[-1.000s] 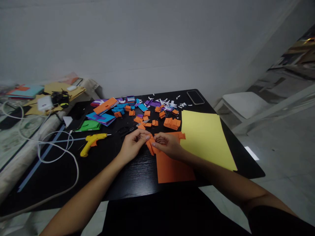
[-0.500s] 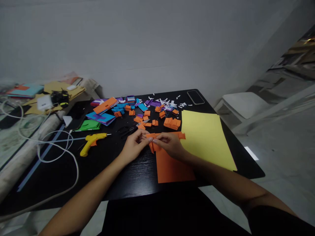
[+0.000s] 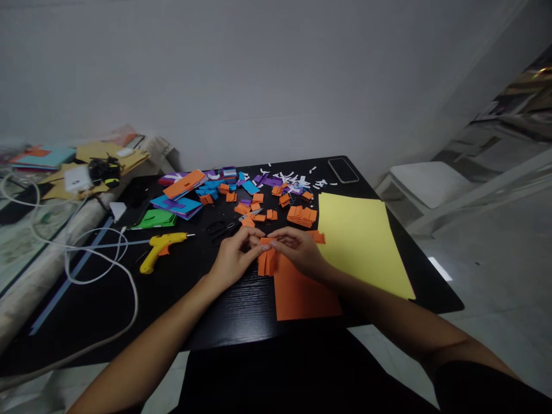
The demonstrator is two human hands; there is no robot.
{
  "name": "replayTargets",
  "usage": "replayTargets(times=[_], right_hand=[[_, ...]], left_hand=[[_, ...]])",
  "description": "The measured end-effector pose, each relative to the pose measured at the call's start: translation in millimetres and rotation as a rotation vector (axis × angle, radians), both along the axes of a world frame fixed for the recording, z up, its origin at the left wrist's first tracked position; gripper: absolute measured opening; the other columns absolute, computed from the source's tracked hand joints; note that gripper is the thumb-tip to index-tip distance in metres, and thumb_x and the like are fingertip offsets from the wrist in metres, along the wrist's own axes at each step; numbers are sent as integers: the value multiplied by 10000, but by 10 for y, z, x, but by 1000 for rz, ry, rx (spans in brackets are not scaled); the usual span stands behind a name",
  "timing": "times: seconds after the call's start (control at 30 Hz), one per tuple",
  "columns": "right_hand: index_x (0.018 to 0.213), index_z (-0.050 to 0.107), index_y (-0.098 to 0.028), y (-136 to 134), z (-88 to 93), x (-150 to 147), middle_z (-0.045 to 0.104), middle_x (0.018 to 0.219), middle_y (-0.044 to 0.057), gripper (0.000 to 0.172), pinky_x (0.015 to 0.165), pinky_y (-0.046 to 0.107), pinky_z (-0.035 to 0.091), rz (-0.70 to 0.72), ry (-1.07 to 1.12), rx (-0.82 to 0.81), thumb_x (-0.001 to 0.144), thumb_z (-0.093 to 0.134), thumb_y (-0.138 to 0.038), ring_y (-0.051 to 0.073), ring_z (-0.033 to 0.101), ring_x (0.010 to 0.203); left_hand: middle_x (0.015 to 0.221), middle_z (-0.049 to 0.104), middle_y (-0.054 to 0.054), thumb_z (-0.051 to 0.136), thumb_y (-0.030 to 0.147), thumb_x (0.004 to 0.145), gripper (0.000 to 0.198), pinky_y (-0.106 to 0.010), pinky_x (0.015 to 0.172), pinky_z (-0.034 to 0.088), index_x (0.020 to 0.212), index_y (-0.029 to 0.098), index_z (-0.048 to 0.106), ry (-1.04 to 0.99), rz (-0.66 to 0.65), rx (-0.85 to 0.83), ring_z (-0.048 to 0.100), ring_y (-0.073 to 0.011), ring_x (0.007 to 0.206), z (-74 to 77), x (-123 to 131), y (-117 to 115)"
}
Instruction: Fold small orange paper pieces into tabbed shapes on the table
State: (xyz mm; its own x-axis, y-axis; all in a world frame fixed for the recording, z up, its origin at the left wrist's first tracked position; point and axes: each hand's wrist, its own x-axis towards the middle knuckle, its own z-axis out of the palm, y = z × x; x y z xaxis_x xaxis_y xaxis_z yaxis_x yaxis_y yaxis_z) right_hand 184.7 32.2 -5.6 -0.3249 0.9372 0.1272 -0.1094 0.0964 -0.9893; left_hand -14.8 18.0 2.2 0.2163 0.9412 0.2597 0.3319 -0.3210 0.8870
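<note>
Between my two hands is a small folded piece of orange paper, its creased flaps facing me. My left hand pinches its upper left edge with thumb and fingers. From the other side my right hand grips the upper right edge, thumb in front. Under my right hand lies a flat orange sheet, partly covered by the wrist. An orange folded strip pokes out beyond the right knuckles. Just past my hands, a pair of scissors rests among small folded orange pieces.
A yellow glue gun lies to the left, near a looping white cable. Yellow sheets cover the right side. Behind are an orange stack, white paper scraps, a phone and green folded paper.
The orange paper has turned in my fingers, from a slanted position to nearly upright with its folded face toward me. My right fingers have risen over its top. Both forearms stay in place.
</note>
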Motion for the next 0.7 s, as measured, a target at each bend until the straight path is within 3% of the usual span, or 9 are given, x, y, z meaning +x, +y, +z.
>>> replayTargets(times=[0.2, 0.37, 0.6, 0.7], right_hand=[[883, 652, -216, 17, -41, 2, 729, 803, 14, 257, 777, 364, 634, -49, 36, -47, 781, 797, -402, 183, 730, 752], [858, 613, -218, 25, -52, -18, 677, 824, 5, 267, 740, 343, 649, -78, 63, -33, 768, 800, -387, 169, 710, 744], [1128, 674, -245, 8, -46, -14, 713, 943, 16, 333, 799, 359, 663, 2, 27, 10, 810, 748, -309, 166, 727, 821], [1093, 697, -232, 3, -48, -3, 752, 976, 32, 280, 850, 383, 653, 19, 0, 14, 830, 740, -317, 183, 753, 859]], left_hand=[[919, 712, -39, 736, 384, 882, 341, -284, 765, 540, 1139, 195, 616, -8, -60, -61, 688, -176, 840, 7, 25, -18], [943, 714, -42, 683, 356, 918, 298, -284, 771, 545, 1154, 192, 604, -12, -76, -66, 696, -175, 848, -4, 13, 0], [917, 719, -33, 678, 389, 925, 241, -278, 768, 532, 1065, 195, 651, -20, -41, -50, 690, -172, 831, 4, 14, 11], [891, 725, -23, 697, 394, 915, 222, -271, 759, 529, 1021, 200, 676, 10, -22, -41, 690, -168, 812, 18, 6, 11]])
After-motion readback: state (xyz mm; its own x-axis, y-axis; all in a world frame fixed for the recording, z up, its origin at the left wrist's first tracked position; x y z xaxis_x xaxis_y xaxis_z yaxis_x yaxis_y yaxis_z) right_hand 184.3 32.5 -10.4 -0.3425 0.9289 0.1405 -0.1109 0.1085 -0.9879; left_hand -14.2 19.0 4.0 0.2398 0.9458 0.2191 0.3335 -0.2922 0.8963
